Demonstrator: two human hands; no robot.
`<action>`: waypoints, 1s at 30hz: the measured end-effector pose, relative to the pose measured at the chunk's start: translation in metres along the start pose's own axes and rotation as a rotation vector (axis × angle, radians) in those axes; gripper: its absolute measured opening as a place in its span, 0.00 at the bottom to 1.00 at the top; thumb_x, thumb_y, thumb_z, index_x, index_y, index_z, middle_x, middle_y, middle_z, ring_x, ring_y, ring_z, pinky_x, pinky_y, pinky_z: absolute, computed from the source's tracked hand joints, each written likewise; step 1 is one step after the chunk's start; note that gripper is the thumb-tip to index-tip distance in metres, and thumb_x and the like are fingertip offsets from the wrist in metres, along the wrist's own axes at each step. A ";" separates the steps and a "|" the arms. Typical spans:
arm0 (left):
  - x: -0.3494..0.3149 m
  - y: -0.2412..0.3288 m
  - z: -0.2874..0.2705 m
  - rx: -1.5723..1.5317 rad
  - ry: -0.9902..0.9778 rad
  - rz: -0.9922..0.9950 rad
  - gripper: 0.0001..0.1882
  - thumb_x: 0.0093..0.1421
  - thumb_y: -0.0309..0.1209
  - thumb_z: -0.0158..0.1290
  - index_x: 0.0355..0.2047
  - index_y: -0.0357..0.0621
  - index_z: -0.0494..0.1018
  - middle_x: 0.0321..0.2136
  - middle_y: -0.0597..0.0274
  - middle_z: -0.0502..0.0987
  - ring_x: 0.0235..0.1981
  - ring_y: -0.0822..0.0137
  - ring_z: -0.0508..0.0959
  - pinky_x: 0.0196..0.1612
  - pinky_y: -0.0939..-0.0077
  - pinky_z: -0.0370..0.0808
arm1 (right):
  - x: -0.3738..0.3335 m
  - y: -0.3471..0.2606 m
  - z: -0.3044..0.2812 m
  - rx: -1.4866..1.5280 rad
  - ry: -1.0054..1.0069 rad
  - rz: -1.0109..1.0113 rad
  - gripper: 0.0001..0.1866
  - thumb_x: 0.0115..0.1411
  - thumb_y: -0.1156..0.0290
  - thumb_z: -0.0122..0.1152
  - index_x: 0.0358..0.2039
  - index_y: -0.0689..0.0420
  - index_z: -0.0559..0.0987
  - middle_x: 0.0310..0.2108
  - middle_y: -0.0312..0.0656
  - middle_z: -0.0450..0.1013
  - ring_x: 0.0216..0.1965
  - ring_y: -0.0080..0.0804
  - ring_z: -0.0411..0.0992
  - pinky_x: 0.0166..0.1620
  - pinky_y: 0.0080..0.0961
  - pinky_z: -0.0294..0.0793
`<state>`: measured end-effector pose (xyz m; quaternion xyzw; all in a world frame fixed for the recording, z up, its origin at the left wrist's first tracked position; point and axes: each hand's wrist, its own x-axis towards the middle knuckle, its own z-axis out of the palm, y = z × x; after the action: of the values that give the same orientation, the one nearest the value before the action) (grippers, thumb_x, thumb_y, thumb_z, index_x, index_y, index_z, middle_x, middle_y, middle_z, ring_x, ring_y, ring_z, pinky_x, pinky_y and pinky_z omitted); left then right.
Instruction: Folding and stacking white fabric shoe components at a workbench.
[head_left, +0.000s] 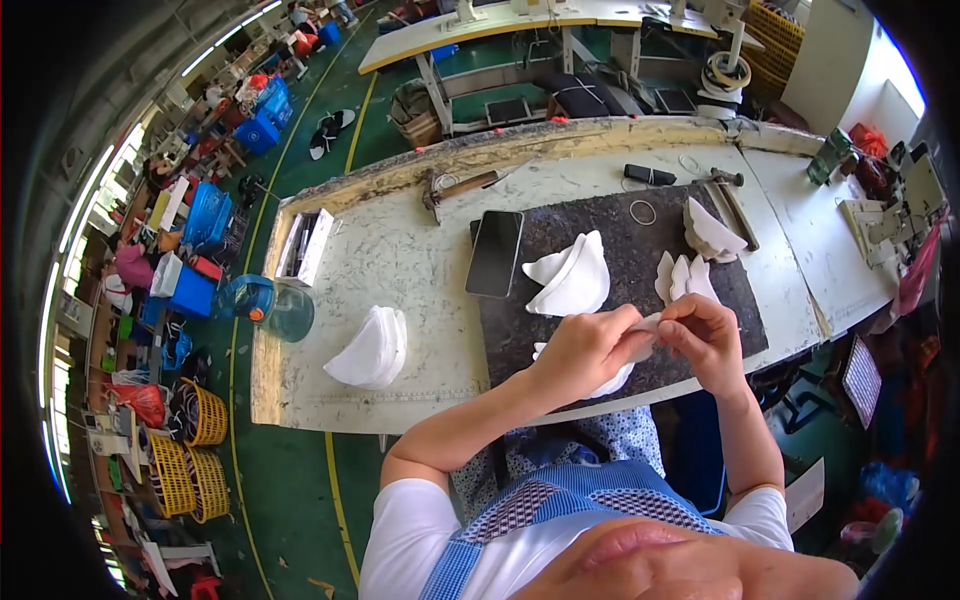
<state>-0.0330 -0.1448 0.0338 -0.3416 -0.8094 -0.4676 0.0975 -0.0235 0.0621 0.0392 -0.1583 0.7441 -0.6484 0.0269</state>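
1. Cloth-like pale piece (648, 323), small and mostly covered, lies right at the grip, between the fingertips of the left hand (592, 345) and the right hand (706, 342).
2. Both hands pinch it: thumb and fingers of each look pressed together on it, the two sets of fingertips nearly meeting. Neither hand is nearer, since both touch it.
3. Its visible sliver seems to run from one hand toward the other, crosswise to the body; its true long axis cannot be told, as fingers hide most of the outline.
4. Below the grip, a white curved piece (616, 381) shows only in part beneath the left hand; whether it is single or layered is hard to make out.
5. Just beyond the right hand, fanned white pieces (684, 280) lie with their points away from the body, their near ends cut off by that hand; farther out rests a cream stack (712, 235).
6. Beyond the left hand sit larger white crescents (575, 278), on the same dark mat (635, 258) under the grip.
7. Left of these, a phone (495, 253) lies partly on the mat; well apart, left of the grip, a thick white stack (370, 348) rests on the bare tabletop (430, 345).
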 end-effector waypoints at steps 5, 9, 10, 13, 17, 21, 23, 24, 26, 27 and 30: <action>-0.010 -0.005 -0.004 -0.014 -0.020 -0.094 0.11 0.67 0.32 0.51 0.28 0.39 0.70 0.17 0.52 0.76 0.19 0.53 0.79 0.19 0.66 0.70 | 0.008 0.005 0.003 0.238 -0.130 0.191 0.05 0.63 0.74 0.61 0.36 0.62 0.81 0.31 0.34 0.77 0.30 0.17 0.73 0.35 0.15 0.73; -0.018 -0.006 -0.010 -0.061 -0.095 -0.092 0.12 0.67 0.33 0.51 0.28 0.39 0.70 0.18 0.54 0.76 0.19 0.59 0.80 0.20 0.71 0.72 | 0.009 0.000 0.000 0.165 -0.241 0.233 0.05 0.59 0.77 0.63 0.36 0.64 0.80 0.29 0.37 0.77 0.28 0.17 0.73 0.33 0.14 0.73; -0.020 -0.006 -0.012 -0.108 -0.146 -0.115 0.12 0.67 0.33 0.51 0.28 0.38 0.70 0.18 0.56 0.77 0.19 0.63 0.80 0.21 0.73 0.73 | 0.009 -0.002 -0.001 0.166 -0.244 0.235 0.05 0.59 0.77 0.63 0.36 0.64 0.80 0.29 0.37 0.77 0.28 0.17 0.73 0.33 0.14 0.73; -0.025 -0.006 -0.020 -0.664 -0.454 -0.360 0.09 0.66 0.33 0.53 0.34 0.39 0.71 0.22 0.61 0.78 0.22 0.71 0.80 0.22 0.76 0.75 | 0.005 -0.013 -0.002 0.175 -0.415 0.266 0.04 0.56 0.78 0.65 0.32 0.65 0.81 0.26 0.36 0.77 0.26 0.16 0.74 0.31 0.13 0.72; -0.027 -0.006 -0.020 -0.674 -0.374 -0.256 0.27 0.57 0.38 0.64 0.52 0.42 0.66 0.35 0.64 0.73 0.33 0.71 0.76 0.33 0.75 0.76 | -0.004 -0.019 0.007 0.226 -0.690 0.386 0.05 0.52 0.77 0.64 0.27 0.66 0.81 0.22 0.35 0.77 0.24 0.16 0.73 0.28 0.11 0.70; -0.012 -0.004 -0.014 -0.136 -0.031 0.324 0.18 0.51 0.28 0.65 0.44 0.47 0.76 0.43 0.60 0.73 0.43 0.61 0.75 0.43 0.71 0.73 | -0.009 0.022 0.028 0.723 -0.276 0.405 0.11 0.43 0.74 0.55 0.28 0.63 0.80 0.26 0.40 0.75 0.26 0.23 0.74 0.33 0.14 0.73; -0.011 -0.004 -0.019 0.026 0.084 0.473 0.15 0.49 0.25 0.64 0.39 0.46 0.78 0.44 0.58 0.74 0.44 0.60 0.75 0.46 0.69 0.73 | -0.007 0.032 0.042 0.937 -0.068 0.430 0.16 0.49 0.65 0.54 0.37 0.59 0.77 0.34 0.38 0.75 0.36 0.26 0.73 0.40 0.22 0.72; -0.012 0.001 -0.019 0.123 0.130 0.500 0.13 0.49 0.25 0.63 0.36 0.48 0.76 0.43 0.62 0.75 0.44 0.60 0.76 0.46 0.68 0.72 | -0.003 0.048 0.038 1.180 -0.269 0.358 0.18 0.53 0.58 0.50 0.37 0.58 0.76 0.36 0.37 0.74 0.40 0.27 0.72 0.46 0.25 0.71; -0.011 -0.005 -0.024 0.246 0.179 0.538 0.12 0.48 0.24 0.62 0.33 0.50 0.75 0.42 0.65 0.76 0.44 0.60 0.76 0.47 0.66 0.72 | 0.009 0.041 0.046 1.212 -0.281 0.278 0.20 0.58 0.59 0.44 0.40 0.59 0.78 0.41 0.40 0.75 0.43 0.29 0.72 0.48 0.26 0.71; -0.014 -0.010 -0.027 0.273 0.185 0.559 0.11 0.48 0.24 0.62 0.32 0.50 0.75 0.43 0.65 0.75 0.44 0.60 0.76 0.48 0.65 0.72 | 0.005 0.040 0.051 1.222 -0.182 0.265 0.20 0.62 0.59 0.45 0.42 0.61 0.79 0.45 0.43 0.75 0.45 0.29 0.73 0.50 0.27 0.71; -0.018 -0.025 -0.023 0.400 0.126 0.509 0.11 0.49 0.24 0.61 0.32 0.50 0.74 0.46 0.64 0.74 0.50 0.60 0.73 0.53 0.61 0.70 | 0.003 0.028 0.051 0.520 -0.102 0.242 0.16 0.66 0.63 0.53 0.41 0.64 0.80 0.38 0.39 0.77 0.39 0.20 0.72 0.45 0.22 0.72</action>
<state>-0.0392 -0.1799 0.0205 -0.4775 -0.7662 -0.2803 0.3261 -0.0194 0.0150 0.0046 -0.0886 0.5641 -0.8007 0.1809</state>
